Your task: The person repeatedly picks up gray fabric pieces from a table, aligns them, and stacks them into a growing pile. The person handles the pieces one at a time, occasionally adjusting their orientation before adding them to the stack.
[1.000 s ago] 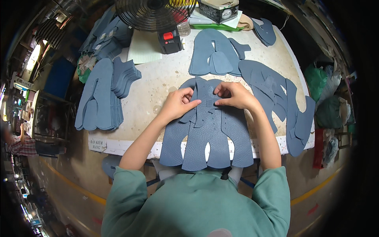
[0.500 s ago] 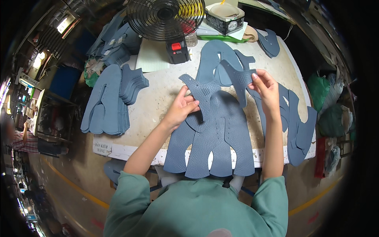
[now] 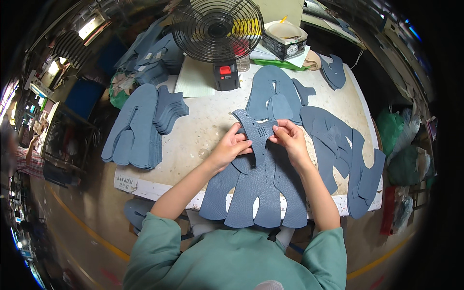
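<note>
A small blue leather piece (image 3: 260,131), T-shaped with a grid of punched holes, is held up between my hands. My left hand (image 3: 234,146) pinches it along its left side, fingers behind and thumb in front. My right hand (image 3: 290,136) grips its right end between thumb and fingers. Whether a second piece lies behind it, I cannot tell. Beneath my hands, larger grained leather pieces (image 3: 263,193) with rounded lobes and slits lie at the near edge, overhanging it. Just beyond is a stack of smooth arch-shaped pieces (image 3: 263,89).
Stacked blue cutouts (image 3: 128,130) and smaller stacked pieces (image 3: 170,108) stand at left. More cutouts (image 3: 328,121) spread to the right. A black fan (image 3: 217,29), an open notebook (image 3: 195,79) and a box with a white bowl (image 3: 285,41) occupy the far side of the white table (image 3: 193,130).
My right hand has moved left and down to the piece in my left hand. The separate piece it held apart no longer shows separately. The view has shifted slightly.
</note>
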{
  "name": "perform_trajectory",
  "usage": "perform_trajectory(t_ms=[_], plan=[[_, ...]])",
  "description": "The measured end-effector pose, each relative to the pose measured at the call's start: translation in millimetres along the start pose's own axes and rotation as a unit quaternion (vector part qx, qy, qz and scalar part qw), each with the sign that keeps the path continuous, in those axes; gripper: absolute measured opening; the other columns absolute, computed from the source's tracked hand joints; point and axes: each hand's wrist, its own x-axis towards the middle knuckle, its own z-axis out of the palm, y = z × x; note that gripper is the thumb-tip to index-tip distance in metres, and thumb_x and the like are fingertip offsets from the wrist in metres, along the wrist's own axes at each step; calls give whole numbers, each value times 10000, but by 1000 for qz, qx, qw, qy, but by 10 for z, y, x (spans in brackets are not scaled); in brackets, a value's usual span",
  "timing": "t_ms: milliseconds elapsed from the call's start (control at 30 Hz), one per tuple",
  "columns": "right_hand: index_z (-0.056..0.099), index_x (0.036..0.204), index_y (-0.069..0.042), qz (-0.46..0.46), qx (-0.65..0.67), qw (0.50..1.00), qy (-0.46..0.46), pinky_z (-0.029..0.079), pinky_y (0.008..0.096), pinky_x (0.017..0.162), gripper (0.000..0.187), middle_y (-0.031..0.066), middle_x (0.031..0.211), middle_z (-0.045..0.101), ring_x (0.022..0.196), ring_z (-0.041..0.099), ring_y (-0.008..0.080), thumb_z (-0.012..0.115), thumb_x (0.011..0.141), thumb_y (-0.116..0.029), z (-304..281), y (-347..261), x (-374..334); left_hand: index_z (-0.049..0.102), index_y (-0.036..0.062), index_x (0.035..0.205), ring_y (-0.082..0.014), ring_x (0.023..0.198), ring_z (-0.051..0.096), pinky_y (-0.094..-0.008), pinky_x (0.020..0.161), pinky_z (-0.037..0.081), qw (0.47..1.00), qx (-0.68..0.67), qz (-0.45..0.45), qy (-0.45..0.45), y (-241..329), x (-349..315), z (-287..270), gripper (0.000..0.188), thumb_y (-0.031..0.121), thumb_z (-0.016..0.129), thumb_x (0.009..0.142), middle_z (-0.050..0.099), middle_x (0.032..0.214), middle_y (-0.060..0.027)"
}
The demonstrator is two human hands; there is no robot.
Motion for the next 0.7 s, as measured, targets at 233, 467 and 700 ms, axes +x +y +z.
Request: perform_trajectory(t_ms=[233, 467, 700], plan=[[608, 1060, -29, -44, -89, 994, 44, 511, 223, 679, 188, 29, 901, 628, 789, 612, 97, 589, 901, -128, -30, -57, -17, 432, 34, 1237, -111, 927, 609, -259, 771, 518, 994, 62, 41, 78, 47, 37, -49, 344, 71, 550, 917, 614, 1007, -56], [650, 996, -68, -127, -140, 978, 89, 444, 215, 663, 137, -15, 892, 626, 824, 559, 63, 583, 900, -139, -127, -254, -47, 542, 19, 1144, -35, 798, 556, -171, 679, 433, 933, 279, 121, 192, 995, -195, -808, 290, 104, 620, 878, 615, 910, 12], [662, 926, -27, -195, -206, 954, 97, 458, 211, 613, 97, 10, 872, 628, 781, 563, 70, 584, 883, -65, -33, -246, -88, 569, 81, 1196, -50, 793, 558, -161, 700, 424, 887, 290, 44, 356, 1650, -387, -1750, 349, 141, 636, 859, 619, 926, 4]])
